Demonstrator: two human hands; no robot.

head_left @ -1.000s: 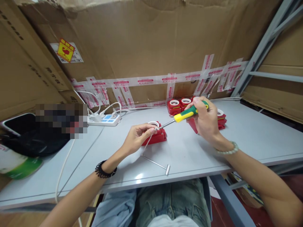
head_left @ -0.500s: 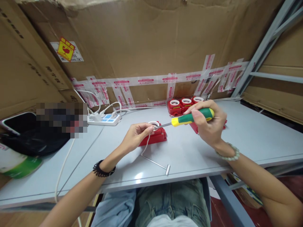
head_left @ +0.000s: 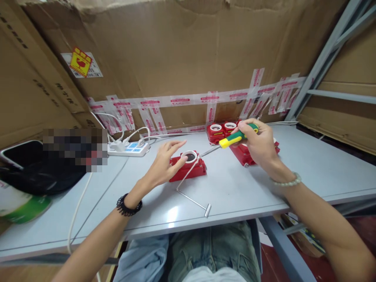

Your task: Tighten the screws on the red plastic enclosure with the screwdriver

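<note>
My right hand (head_left: 260, 145) grips a screwdriver (head_left: 237, 138) by its green and yellow handle, the shaft pointing left. Its tip reaches a knot in a white cord (head_left: 188, 174) beside the white ring of a red box (head_left: 192, 172). From there the cord runs down to a small metal T-shaped hammer (head_left: 208, 210) lying near the table's front edge. My left hand (head_left: 166, 162) is open over the left part of this box, thumb and fingers apart, the thumb close to the ring. Whether the thumb touches the ring I cannot tell.
More red boxes (head_left: 216, 135) with white rings stand at the back, partly behind my right hand. A white power strip (head_left: 138, 149) with plugs sits at left, near a black bag (head_left: 55, 178) and a phone (head_left: 22, 152). A large cardboard box (head_left: 176, 51) walls off the rear.
My left hand has let go of the cord by the ring and spread its fingers. The screwdriver has shifted slightly right and up, and the cord now runs straighter to its tip.
</note>
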